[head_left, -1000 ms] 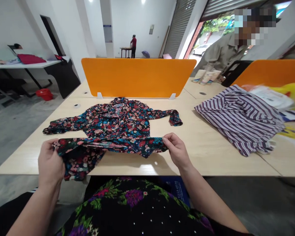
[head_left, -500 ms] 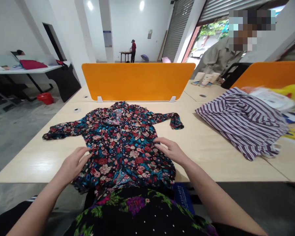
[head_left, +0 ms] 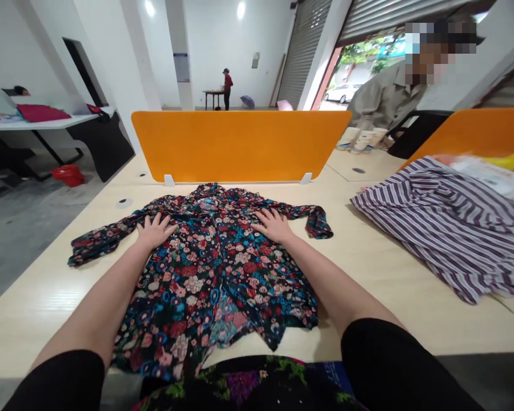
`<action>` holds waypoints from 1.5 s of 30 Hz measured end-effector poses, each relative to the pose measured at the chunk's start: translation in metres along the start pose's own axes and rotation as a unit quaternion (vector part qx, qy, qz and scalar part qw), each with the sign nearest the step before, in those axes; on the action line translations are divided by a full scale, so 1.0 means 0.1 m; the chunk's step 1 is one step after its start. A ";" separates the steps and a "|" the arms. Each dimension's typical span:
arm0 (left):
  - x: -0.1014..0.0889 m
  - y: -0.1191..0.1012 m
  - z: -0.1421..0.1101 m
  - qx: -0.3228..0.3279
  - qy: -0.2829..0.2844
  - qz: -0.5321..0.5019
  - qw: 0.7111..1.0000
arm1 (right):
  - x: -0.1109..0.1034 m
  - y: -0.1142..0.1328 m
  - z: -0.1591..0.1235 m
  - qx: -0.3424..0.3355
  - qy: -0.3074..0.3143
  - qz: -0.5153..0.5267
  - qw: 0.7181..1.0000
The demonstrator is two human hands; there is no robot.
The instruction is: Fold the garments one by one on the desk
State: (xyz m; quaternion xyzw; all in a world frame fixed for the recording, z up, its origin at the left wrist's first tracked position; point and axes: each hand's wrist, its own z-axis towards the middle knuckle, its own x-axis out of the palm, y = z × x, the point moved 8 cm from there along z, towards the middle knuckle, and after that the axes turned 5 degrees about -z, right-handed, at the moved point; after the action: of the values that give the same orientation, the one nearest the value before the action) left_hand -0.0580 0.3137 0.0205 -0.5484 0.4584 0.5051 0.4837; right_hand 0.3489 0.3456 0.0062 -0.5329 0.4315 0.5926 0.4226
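A dark floral shirt [head_left: 214, 257] lies spread on the pale wooden table [head_left: 351, 279], its collar toward the orange divider and its hem toward me. Both sleeves stretch out to the sides; the right one bends back toward me at the cuff. My left hand [head_left: 155, 231] rests flat on the upper left of the shirt, near the armpit, fingers spread. On the upper right side lies my right hand [head_left: 274, 226], also flat with its fingers apart. The lower left hem reaches the table's near edge, and the front panels part near the bottom.
An orange divider [head_left: 240, 145] stands behind the shirt. To the right lies a striped garment [head_left: 449, 217] beside plastic bags [head_left: 492, 174]. Paper cups [head_left: 362, 140] sit near a person [head_left: 381, 94] across the table. A red bucket [head_left: 68, 175] is on the floor at left.
Both hands have moved forward from the shirt's sides onto its upper part and now lie flat. The hem lies flatter, its front panels parted. My view has shifted slightly.
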 end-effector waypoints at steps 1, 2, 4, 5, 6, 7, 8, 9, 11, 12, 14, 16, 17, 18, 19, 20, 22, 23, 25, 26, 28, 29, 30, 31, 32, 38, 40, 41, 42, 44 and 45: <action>-0.01 -0.03 0.12 0.003 -0.001 -0.002 1.000 | 0.00 -0.07 0.09 0.012 -0.004 0.000 1.000; -0.01 -0.08 0.23 0.008 -0.002 -0.004 1.000 | -0.01 -0.14 0.17 0.024 -0.009 0.000 1.000; 0.00 -0.17 0.43 0.016 -0.004 -0.008 1.000 | -0.02 -0.29 0.30 0.057 -0.024 0.001 0.998; 0.00 -0.23 0.51 0.022 -0.004 -0.009 1.000 | -0.02 -0.37 0.35 0.075 -0.029 0.002 0.997; 0.01 -0.29 0.58 0.029 -0.005 -0.010 1.000 | -0.02 -0.44 0.39 0.093 -0.034 0.003 0.995; 0.02 -0.34 0.64 0.037 -0.006 -0.012 0.999 | -0.02 -0.52 0.42 0.108 -0.037 0.004 0.993; 0.03 -0.40 0.69 0.045 -0.008 -0.014 0.999 | -0.02 -0.58 0.45 0.119 -0.039 0.005 0.992; 0.03 -0.44 0.73 0.051 -0.009 -0.016 0.999 | -0.02 -0.64 0.47 0.127 -0.040 0.006 0.991; 0.03 -0.52 0.77 0.058 -0.011 -0.021 0.998 | -0.01 -0.70 0.51 0.132 -0.039 0.008 0.990; 0.02 -0.54 0.78 0.057 -0.012 -0.024 0.998 | -0.02 -0.72 0.53 0.134 -0.039 0.009 0.990; -0.05 -0.56 0.74 0.052 -0.032 -0.030 0.998 | -0.04 -0.72 0.55 0.130 -0.032 0.014 0.991; -0.17 -0.55 0.60 0.053 -0.079 -0.033 0.995 | -0.10 -0.68 0.52 0.113 -0.029 0.030 0.993; -0.25 -0.53 0.48 0.059 -0.107 -0.035 0.992 | -0.15 -0.65 0.46 0.101 -0.036 0.044 0.993; -0.33 -0.51 0.31 0.072 -0.136 -0.040 0.987 | -0.23 -0.61 0.37 0.085 -0.052 0.064 0.993; -0.40 -0.47 0.10 0.090 -0.160 -0.048 0.982 | -0.32 -0.56 0.23 0.063 -0.078 0.089 0.991; -0.46 -0.44 -0.14 0.113 -0.176 -0.061 0.976 | -0.43 -0.49 0.05 0.035 -0.109 0.120 0.986; -0.52 -0.42 -0.72 0.174 -0.190 -0.093 0.962 | -0.61 -0.29 -0.44 -0.046 -0.151 0.186 0.970; -0.51 -0.45 -1.03 0.218 -0.174 -0.111 0.954 | -0.65 -0.14 -0.71 -0.097 -0.147 0.216 0.960; -0.38 -0.62 -1.63 0.316 -0.100 -0.130 0.935 | -0.64 0.22 -1.23 -0.210 -0.096 0.236 0.944; -0.32 -0.70 -1.86 0.340 -0.083 -0.124 0.929 | -0.61 0.36 -1.44 -0.236 -0.081 0.230 0.941; -0.21 -0.90 -2.17 0.369 -0.068 -0.110 0.920 | -0.53 0.53 -1.67 -0.238 -0.078 0.213 0.944; -0.17 -0.99 -2.23 0.374 -0.073 -0.106 0.919 | -0.50 0.56 -1.69 -0.219 -0.086 0.209 0.949; -0.15 -1.07 -2.25 0.374 -0.078 -0.106 0.918 | -0.48 0.57 -1.68 -0.199 -0.092 0.212 0.952; -0.15 -1.14 -2.22 0.369 -0.083 -0.112 0.919 | -0.48 0.55 -1.64 -0.178 -0.095 0.228 0.953; -0.17 -1.17 -2.16 0.351 -0.088 -0.126 0.924 | -0.50 0.52 -1.58 -0.156 -0.096 0.256 0.949; -0.45 -0.92 -1.98 0.224 -0.084 -0.231 0.943 | -0.87 0.34 -1.54 -0.092 -0.081 0.498 0.858; -0.46 -0.88 -2.05 0.269 -0.029 -0.191 0.943 | -0.89 0.41 -1.62 -0.123 -0.031 0.482 0.867; -0.46 -0.83 -2.09 0.276 -0.016 -0.171 0.946 | -0.89 0.40 -1.66 -0.121 -0.029 0.463 0.877; -0.47 -0.75 -2.11 0.268 -0.021 -0.156 0.950 | -0.89 0.35 -1.70 -0.107 -0.046 0.443 0.889; -0.52 -0.57 -2.15 0.231 -0.075 -0.142 0.960 | -0.88 0.22 -1.80 -0.065 -0.102 0.404 0.907; -0.53 -0.51 -2.20 0.224 -0.103 -0.139 0.959 | -0.86 0.18 -1.86 -0.056 -0.116 0.383 0.915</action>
State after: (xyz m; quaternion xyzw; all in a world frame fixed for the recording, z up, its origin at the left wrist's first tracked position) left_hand 0.0137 0.1019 0.0816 -0.4296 0.4268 0.3714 0.7038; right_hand 0.3881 0.1580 0.0818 -0.2772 0.5165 0.7901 0.1795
